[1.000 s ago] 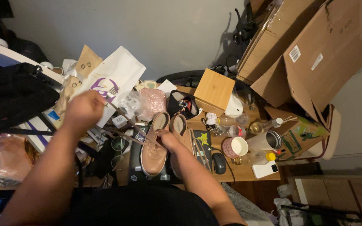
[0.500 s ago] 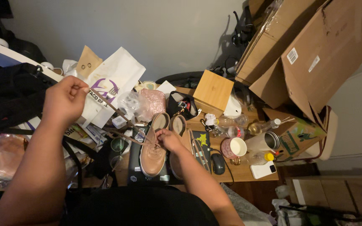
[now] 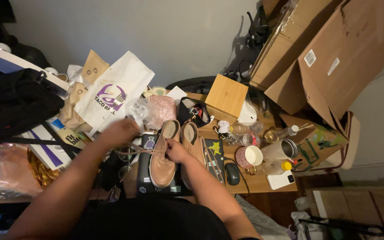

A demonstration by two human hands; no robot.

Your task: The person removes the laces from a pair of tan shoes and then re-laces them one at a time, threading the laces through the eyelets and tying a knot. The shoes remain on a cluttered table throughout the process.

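Two tan lace-up shoes stand side by side on a cluttered wooden desk. The left shoe rests on a dark laptop; the right shoe is beside it. My right hand pinches the lacing on top of the left shoe. A little left of that shoe, my left hand is blurred, closed on the loose shoelace that runs from it to the shoe.
A white paper bag and black bag lie at left. A wooden box, pink mug, steel tumbler, mouse and phone crowd the right. Cardboard boxes lean at far right.
My left hand has dropped from up and far left, where it held the lace taut, down toward the shoe; the lace is slacker. My right hand stays on the shoe.
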